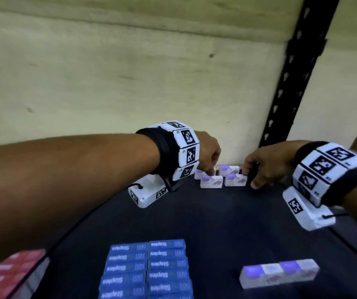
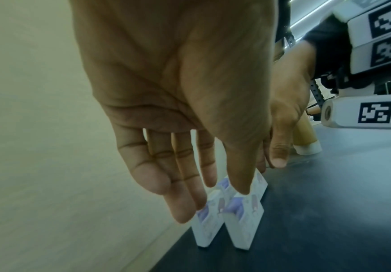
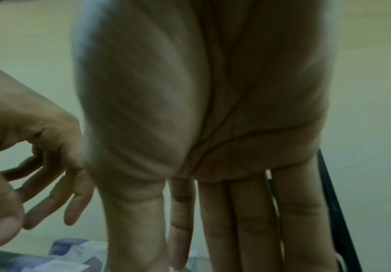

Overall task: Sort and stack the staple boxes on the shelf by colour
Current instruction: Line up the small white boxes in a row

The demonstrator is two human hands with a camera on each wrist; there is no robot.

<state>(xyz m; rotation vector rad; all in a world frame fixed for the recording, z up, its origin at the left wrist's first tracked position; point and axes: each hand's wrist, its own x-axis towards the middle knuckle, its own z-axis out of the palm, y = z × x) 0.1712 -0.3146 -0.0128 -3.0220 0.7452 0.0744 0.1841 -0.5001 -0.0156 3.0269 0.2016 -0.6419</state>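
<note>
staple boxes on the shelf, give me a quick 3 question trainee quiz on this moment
1. True or false: the blue boxes lie in two columns side by side.
2. Which boxes do both hands reach for? A red B blue C white-and-purple
3. Fill in: beside the blue boxes, at the picture's left edge, lie the ___ boxes.

Key: 1 true. 2 C, the group by the wall, between left hand and right hand. 3 red.

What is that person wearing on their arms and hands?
The hands are bare: left hand, right hand. Each wrist carries a black strap with a band of white blocks printed with black square codes. Under each wrist hangs a white camera box, also coded, with a thin black cable. No sleeves show.
</note>
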